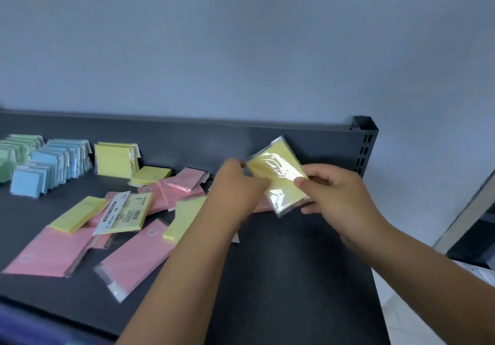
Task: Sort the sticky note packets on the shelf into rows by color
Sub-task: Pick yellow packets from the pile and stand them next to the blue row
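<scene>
The yellow sticky note packet (281, 176), sealed in a clear glossy plastic sleeve, is held tilted in the air above the right back part of the dark grey metal shelf (281, 277). It touches nothing but the two hands. The right hand (340, 197) pinches its lower right edge with the thumb across the front. The left hand (235, 189) grips the left edge with curled fingers (its fingertips are partly hidden).

This looks like the carrying step: one yellow packet has been taken up and needs a place. The started yellow row (115, 160) stands upright well to the left, just beside the finished-looking blue row (53, 165) and green row (16, 152). The next move would call for a long reach leftward over the loose pile of pink and yellow packets (139, 210), then setting the packet upright against the row's front.

One packet in the pile shows a white header card with red lettering (113, 214). The lettering is too blurred to read with certainty.
</scene>
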Available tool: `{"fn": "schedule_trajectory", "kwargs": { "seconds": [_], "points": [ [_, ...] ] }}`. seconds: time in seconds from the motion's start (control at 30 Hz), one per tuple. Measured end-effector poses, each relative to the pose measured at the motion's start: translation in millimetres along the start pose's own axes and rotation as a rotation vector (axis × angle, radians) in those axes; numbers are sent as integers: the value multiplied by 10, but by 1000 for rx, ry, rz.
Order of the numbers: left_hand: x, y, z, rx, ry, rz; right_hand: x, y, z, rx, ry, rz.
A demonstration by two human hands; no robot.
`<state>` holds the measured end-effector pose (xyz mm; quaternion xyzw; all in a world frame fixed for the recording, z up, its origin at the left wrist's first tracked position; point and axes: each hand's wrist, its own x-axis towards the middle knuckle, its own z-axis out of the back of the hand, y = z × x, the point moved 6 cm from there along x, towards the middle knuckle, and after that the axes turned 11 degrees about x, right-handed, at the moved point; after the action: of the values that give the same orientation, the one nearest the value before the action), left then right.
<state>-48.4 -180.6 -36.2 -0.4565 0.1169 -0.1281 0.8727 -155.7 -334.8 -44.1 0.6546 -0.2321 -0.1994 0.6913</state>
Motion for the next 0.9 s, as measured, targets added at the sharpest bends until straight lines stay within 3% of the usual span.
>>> {"fn": "schedule_trajectory", "kwargs": {
  "seconds": [0.1,0.27,0.57,0.9],
  "points": [
    [-56,-116,230,52,-156,-160,53,144,67,-136,91,104],
    [-116,-149,523,21,-174,-321,3,403,-138,-248,213,218],
    [22,383,1249,-270,-174,-238,-60,481,-808,-40,-3,140],
    [303,782,1945,-203,-192,-333,-174,524,-1591,101,-158,132]
  ]
}}
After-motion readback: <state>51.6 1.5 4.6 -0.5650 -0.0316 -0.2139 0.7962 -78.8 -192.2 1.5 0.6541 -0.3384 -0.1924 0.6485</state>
